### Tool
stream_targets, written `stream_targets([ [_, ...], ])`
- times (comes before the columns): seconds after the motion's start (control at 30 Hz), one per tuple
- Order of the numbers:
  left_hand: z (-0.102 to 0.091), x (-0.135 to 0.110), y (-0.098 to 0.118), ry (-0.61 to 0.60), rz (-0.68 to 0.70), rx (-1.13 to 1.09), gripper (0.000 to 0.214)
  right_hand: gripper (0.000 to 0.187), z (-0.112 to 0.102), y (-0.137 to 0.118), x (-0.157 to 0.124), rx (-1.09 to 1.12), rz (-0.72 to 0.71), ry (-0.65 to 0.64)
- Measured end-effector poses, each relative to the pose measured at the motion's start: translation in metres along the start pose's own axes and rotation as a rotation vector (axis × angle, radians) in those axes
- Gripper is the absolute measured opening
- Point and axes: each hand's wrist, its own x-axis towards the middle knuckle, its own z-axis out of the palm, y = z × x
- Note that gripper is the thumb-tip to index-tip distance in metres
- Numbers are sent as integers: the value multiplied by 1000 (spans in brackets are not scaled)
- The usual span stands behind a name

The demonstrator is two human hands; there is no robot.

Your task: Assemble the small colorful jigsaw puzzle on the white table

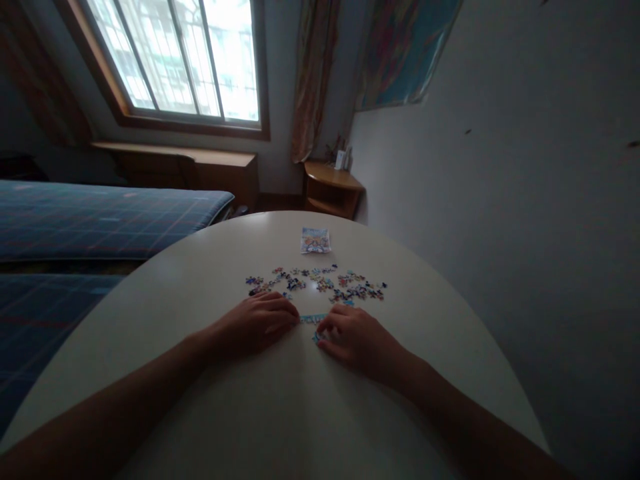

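Observation:
Both my hands rest on a round white table (210, 400). My left hand (257, 323) lies with fingers pressed together, its fingertips on the left end of a short joined strip of light blue puzzle pieces (313, 319). My right hand (353, 337) is curled, its fingertips pinching the right end of that strip and a small piece beneath it. Just beyond the hands lie several loose colourful puzzle pieces (320, 283) scattered in a band. Farther back lies a small printed picture card (315, 240).
A bed with a blue plaid cover (100, 217) stands left of the table. A white wall (500, 187) runs close on the right. A wooden corner shelf (333, 190) and a bright window (185, 57) are at the back.

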Motion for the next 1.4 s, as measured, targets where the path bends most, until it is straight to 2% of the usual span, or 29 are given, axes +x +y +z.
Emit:
stream_targets([
  [0.13,2,1,1,3,15,-23,19,14,6,0,2,-11,-54,11],
  [0.27,3,1,0,-1,13,-16,20,31,9,-1,3,-33,-144,0],
  [0.4,3,0,-1,-11,15,-25,20,23,7,-7,2,-58,-55,22],
  [0.5,3,0,-1,-5,22,-31,21,26,5,-14,2,-79,17,-4],
  [0.57,3,0,-1,2,27,-35,21,22,6,-16,2,-74,36,-20],
  [0.63,3,0,-1,5,30,-40,21,18,8,-16,2,-52,37,-18],
  [0.77,3,1,0,7,32,-44,21,22,10,-14,3,-16,34,16],
  [1.07,1,3,5,-18,38,-77,20,17,8,-15,4,50,51,-14],
  [1.4,1,2,5,-35,25,-82,21,22,-1,-6,-1,12,54,5],
])
